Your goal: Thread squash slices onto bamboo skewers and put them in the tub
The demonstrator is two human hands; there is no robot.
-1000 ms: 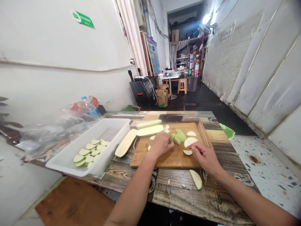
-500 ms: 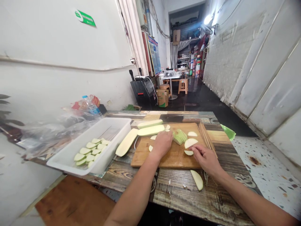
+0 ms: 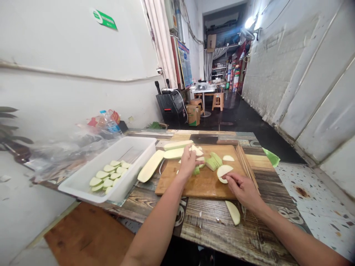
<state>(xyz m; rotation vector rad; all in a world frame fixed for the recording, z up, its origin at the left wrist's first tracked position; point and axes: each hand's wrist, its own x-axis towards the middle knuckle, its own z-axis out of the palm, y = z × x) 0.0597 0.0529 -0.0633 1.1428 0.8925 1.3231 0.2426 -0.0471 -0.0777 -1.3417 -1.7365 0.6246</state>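
My left hand (image 3: 188, 162) is over the left part of the wooden cutting board (image 3: 199, 186), its thumb and fingers pinching a pale half-moon vegetable slice (image 3: 197, 150). The vegetable has cream flesh and light green skin, like zucchini or green eggplant. At the right of the board, my right hand (image 3: 244, 188) is closed, fingertips on another pale slice (image 3: 224, 171); whether a thin stick is also in them is hidden. Between the hands leans a fanned stack of green-skinned slices (image 3: 213, 161). Thin wooden skewers (image 3: 244, 162) lie along the board's right edge.
Left of the board stands a white plastic tray (image 3: 65, 186) holding several rows of slices. Long cut vegetable halves (image 3: 151, 166) lie between tray and board. A knife (image 3: 226, 142) lies behind the board. One loose slice (image 3: 233, 212) rests on the table in front.
My left hand has lifted and turned, and a slice now shows at its fingertips. The two slices by my right fingertips now appear together. The view has shifted slightly.
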